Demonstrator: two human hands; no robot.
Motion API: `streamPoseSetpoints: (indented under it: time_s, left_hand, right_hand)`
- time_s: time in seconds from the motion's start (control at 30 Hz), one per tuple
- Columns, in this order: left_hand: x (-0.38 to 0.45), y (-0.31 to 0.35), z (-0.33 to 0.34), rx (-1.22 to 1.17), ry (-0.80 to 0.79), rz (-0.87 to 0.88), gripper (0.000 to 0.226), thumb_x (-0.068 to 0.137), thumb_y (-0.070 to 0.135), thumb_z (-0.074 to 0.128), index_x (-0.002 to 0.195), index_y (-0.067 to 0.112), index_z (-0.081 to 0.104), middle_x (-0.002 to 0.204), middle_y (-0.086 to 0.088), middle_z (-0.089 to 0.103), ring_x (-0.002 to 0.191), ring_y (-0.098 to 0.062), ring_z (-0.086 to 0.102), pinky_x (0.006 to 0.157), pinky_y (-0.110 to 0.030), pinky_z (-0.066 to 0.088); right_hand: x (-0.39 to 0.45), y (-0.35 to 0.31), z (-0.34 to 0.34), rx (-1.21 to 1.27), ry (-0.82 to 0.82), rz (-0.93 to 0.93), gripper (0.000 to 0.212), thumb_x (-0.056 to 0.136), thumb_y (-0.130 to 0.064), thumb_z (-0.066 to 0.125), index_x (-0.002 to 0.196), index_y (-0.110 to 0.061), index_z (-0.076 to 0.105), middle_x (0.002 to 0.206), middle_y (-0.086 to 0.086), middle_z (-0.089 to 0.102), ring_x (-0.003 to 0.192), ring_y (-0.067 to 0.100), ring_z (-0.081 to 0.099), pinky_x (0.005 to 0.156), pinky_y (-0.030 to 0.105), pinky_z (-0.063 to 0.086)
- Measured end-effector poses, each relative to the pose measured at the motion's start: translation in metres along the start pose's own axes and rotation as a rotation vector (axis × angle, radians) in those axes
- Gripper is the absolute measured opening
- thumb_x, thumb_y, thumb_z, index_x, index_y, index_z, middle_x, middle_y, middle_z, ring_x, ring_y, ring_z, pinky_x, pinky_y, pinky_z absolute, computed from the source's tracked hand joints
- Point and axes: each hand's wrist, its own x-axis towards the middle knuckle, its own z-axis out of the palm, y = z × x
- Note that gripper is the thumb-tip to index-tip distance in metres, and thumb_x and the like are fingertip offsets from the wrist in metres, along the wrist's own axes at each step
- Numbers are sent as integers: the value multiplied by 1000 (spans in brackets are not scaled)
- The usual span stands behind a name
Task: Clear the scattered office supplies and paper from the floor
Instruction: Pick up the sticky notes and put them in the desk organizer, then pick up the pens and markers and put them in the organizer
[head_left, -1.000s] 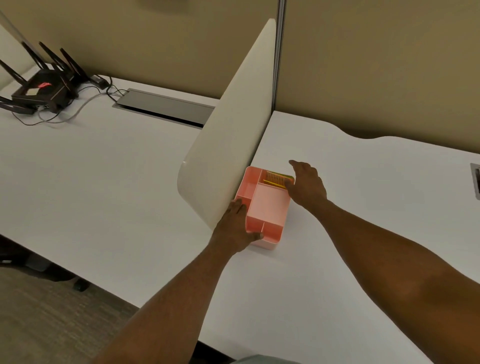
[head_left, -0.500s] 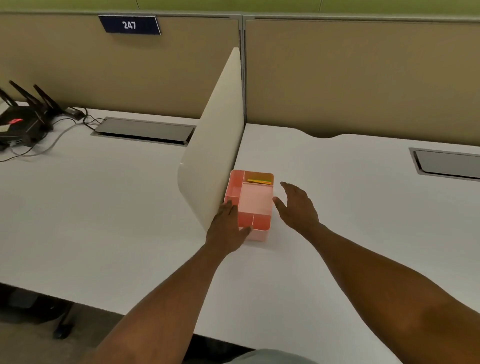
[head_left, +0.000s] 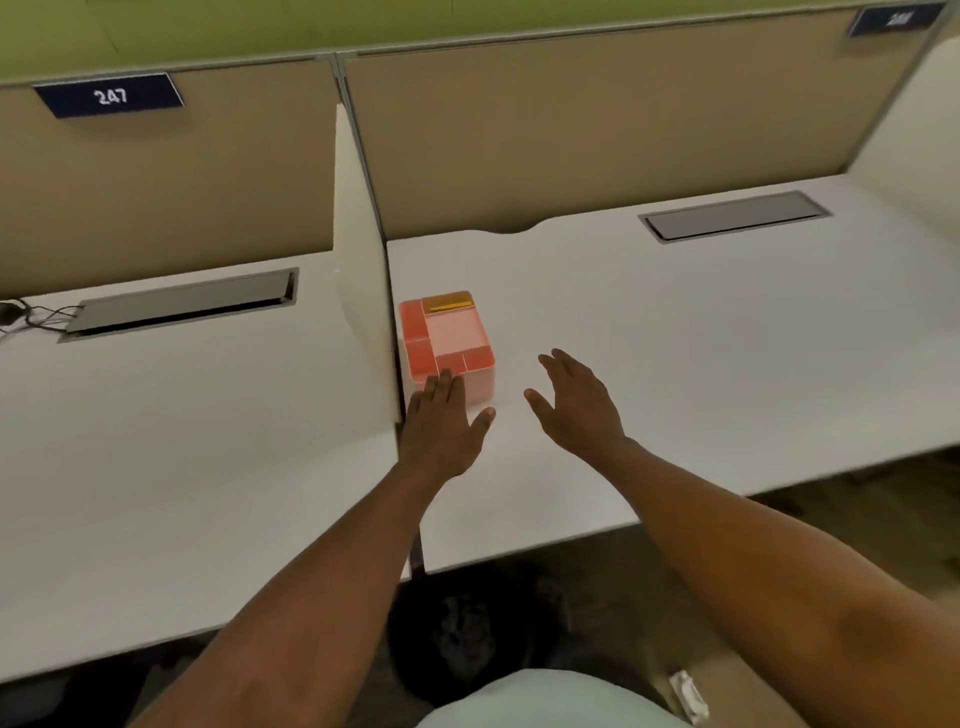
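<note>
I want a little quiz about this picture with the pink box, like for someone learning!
1. True or false: the right hand grips the pink box.
2. Which compartment holds the yellow things? A) the far one B) the near one C) the big middle one
3. Fill in: the box stands on the white desk, right beside the white ____.

Key:
1. False. The right hand is open and apart from the box; the left hand has straight fingers at the box's near side.
2. A
3. divider
</note>
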Motion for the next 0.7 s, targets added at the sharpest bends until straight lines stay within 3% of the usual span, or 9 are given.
streamPoseSetpoints:
  time_s: [0.13,0.27,0.53,0.7]
  left_hand:
    - [-45,5,2,-5,-46,63,75,98,59,22,154,13,6,163,-6,-1,151,-25,-3,120,-41,0]
    - [-78,18,7,-15,-56,117,73,98,59,23,154,14,9,163,-6,-1,151,-24,-2,123,-42,3]
    - [-122,58,33,-168,-40,287,61,99,40,41,152,15,23,162,-5,14,150,-21,8,123,-38,5]
    - [-143,78,57,-281,-96,343,57,95,33,49,147,13,37,157,-8,29,147,-25,21,121,-41,18]
  right_hand:
    - [-67,-9,-3,-37,40,97,60,97,-50,42,148,-21,31,159,1,26,146,22,26,117,38,24]
    - [-121,-10,-13,-76,38,183,61,97,-54,40,150,-25,28,161,-3,22,147,20,22,118,39,20]
    - [-206,21,-32,-99,60,384,58,96,-54,42,145,-25,35,158,-1,27,146,22,26,118,43,24]
    - [-248,48,-32,-89,25,499,55,96,-50,45,142,-20,39,155,4,32,145,22,26,118,43,26]
